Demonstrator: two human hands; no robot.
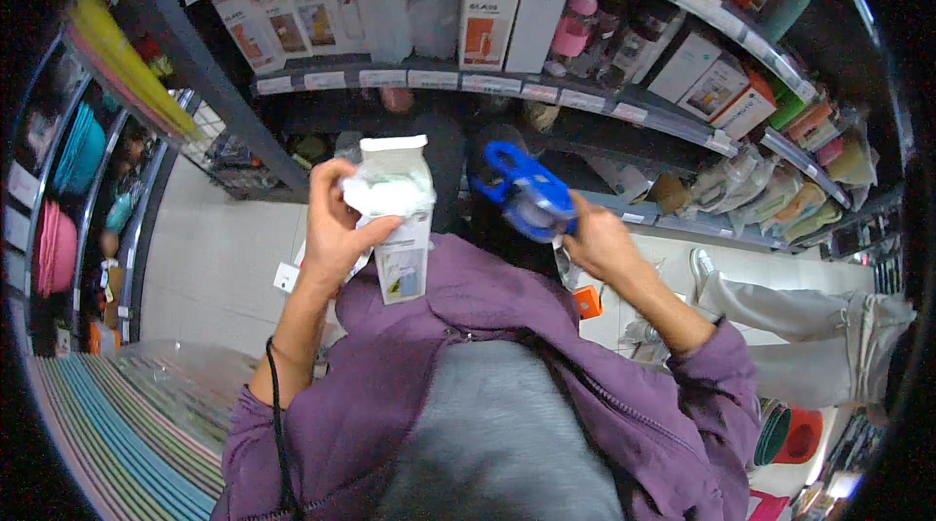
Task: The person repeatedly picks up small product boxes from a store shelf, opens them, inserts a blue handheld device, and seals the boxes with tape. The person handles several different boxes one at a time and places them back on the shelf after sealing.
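Note:
My left hand (333,217) grips a tall white cardboard box (406,269) by its upper end. The top flap (393,146) of the box stands raised, and bright white, crumpled wrapping (391,193) shows at the opening. What lies deeper inside is hidden. To the right, my right hand (603,239) holds a blue hand-held tape dispenser (530,192), which is slightly blurred. The dispenser points up and left, apart from the box. Both hands are above my lap, in front of the purple jacket (482,287).
Ahead, a shelf (439,79) with price labels carries boxed glassware (490,16) and a pink bottle (575,24). Bagged goods (760,185) fill a lower shelf at right. A person's legs (790,345) are close on the right. An orange box (587,302) lies on the floor.

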